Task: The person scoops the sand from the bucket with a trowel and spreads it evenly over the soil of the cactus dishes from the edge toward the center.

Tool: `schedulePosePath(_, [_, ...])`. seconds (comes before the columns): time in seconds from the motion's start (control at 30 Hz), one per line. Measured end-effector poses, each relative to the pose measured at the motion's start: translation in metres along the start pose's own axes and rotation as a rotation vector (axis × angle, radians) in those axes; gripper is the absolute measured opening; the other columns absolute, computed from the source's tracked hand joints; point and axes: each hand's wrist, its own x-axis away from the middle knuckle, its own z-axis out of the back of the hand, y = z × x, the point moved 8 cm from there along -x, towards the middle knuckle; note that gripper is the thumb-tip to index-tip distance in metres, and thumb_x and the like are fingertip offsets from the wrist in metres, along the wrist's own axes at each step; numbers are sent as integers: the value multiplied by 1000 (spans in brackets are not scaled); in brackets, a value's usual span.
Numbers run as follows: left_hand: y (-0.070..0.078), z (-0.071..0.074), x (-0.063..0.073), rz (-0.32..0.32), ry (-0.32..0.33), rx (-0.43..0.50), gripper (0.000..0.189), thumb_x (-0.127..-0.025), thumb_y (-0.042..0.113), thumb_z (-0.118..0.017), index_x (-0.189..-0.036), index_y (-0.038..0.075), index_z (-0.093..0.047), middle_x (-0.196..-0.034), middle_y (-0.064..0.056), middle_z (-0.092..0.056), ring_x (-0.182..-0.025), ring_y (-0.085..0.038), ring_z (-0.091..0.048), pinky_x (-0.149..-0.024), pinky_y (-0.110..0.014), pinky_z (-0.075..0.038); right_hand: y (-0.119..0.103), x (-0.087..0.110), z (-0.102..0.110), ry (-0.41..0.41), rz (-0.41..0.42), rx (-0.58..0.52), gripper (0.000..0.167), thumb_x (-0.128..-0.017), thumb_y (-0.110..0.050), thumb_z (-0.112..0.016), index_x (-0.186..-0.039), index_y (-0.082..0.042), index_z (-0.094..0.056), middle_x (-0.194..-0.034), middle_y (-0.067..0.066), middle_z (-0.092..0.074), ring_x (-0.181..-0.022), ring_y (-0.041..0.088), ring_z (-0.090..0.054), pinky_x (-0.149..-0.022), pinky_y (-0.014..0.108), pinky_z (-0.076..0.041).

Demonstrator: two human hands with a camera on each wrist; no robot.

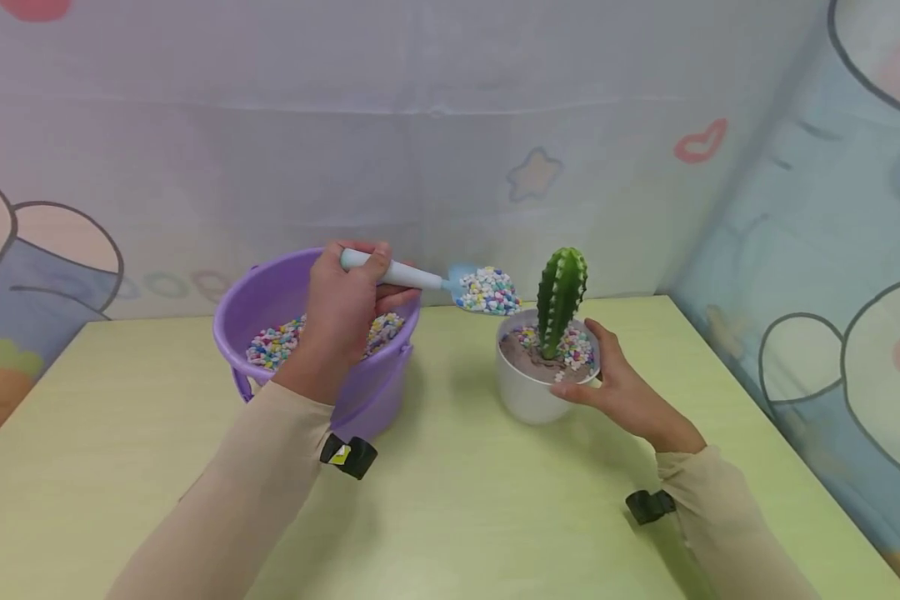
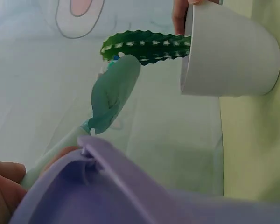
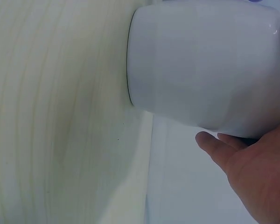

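My left hand grips the handle of a light-blue toy trowel above the right side of a purple bucket. Multicoloured pebbles are heaped on the trowel's blade, beside the rim of a white pot. In the pot a green cactus stands upright in brown soil, with some pebbles around it. My right hand holds the pot by its right side, thumb at the near rim. From the left wrist, the blade's underside shows, overlapping the cactus tip. More pebbles lie inside the bucket.
The pale green table bears both the bucket and the pot. Behind it hangs a cloth backdrop with cartoon prints, which continues along the right side. The bucket's purple handle hangs down at its left.
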Motion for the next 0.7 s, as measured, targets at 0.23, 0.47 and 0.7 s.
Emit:
schedulePosePath(0.23, [-7,-16,-2,30,2,-141,26,-103,15,-54,-119,0,-40,-115,-25,-62,-99,-34,-68,-74,-32,-58,-4,-1,-3,3,17,19,104,-90,-36,-72,-156,-13,6,-159,16,1,-146,35,-4,-110,64,-16])
schedulePosePath(0.47, [-8,-34,-3,-16,-35,-312,21,-102,13,-56,-113,2,-43,-117,-18,-58,-100,-32,-67,-76,-32,-58,-7,-3,-5,-4,15,15,104,-90,-36,-71,-156,-14,6,-159,15,1,-146,35,-4,-111,64,-15])
schedulePosePath(0.7, [-2,-52,3,-184,-180,-424,13,-99,8,-59,-105,4,-48,-116,-12,-56,-105,-29,-63,-80,-32,-56,-9,-1,-4,-9,8,10,104,-90,-35,-71,-155,-13,6,-159,16,2,-146,36,-3,-110,65,-13])
